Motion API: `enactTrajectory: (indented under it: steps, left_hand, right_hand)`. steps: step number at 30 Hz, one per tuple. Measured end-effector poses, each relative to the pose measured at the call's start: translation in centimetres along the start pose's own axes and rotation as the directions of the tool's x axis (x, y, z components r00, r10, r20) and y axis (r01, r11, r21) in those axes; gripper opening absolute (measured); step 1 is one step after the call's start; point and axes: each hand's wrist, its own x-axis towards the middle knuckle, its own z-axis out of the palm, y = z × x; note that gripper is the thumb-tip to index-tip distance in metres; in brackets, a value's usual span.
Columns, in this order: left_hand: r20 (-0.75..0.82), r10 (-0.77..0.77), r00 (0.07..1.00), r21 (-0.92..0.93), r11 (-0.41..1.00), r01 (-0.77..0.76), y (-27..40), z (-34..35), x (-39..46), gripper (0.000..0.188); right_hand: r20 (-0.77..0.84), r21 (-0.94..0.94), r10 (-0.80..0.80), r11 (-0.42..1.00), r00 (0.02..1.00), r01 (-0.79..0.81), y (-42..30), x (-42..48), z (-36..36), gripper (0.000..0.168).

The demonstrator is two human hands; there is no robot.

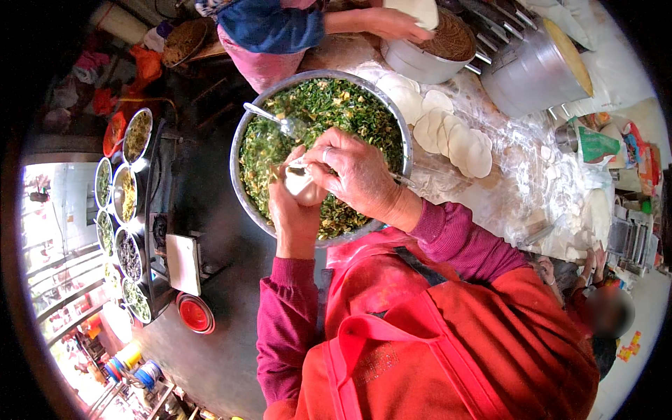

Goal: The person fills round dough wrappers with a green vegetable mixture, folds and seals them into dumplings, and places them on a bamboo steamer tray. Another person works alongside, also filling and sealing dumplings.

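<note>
Over a wide metal basin [237,157] of chopped green and yellow filling [336,100], my left hand [294,215] cups a round dough bun [303,188]. Its top gapes slightly, with dark filling showing at the opening. My right hand [349,170], a ring on one finger, pinches the bun's rim from the right. A metal spoon [273,116] rests in the filling with its handle over the basin's left rim. To the right of the basin, flat dough wrappers [451,136] lie overlapping on the floured table.
Beyond the basin a co-worker's hand [388,23] holds a dough piece over a metal steamer [428,65]. A large metal pot [530,76] stands at upper right on the floured table [530,168]. At left are several bowls of food [128,254]. Another person works at far right.
</note>
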Motion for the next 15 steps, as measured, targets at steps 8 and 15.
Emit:
enactTrajectory:
  steps: [8,15]
  left_hand:
    - [-0.124,-0.204,0.971,-0.068,0.978,0.197,-0.2,-0.5,0.9,0.064]
    - [0.021,-0.406,0.914,0.281,0.879,0.384,0.0,-1.9,1.3,0.075]
  right_hand:
    - [0.144,-0.018,-0.132,0.991,0.981,0.136,1.1,-0.5,-0.3,0.015]
    - [0.03,-0.243,-0.427,0.874,0.904,0.421,1.4,-3.1,-1.6,0.012]
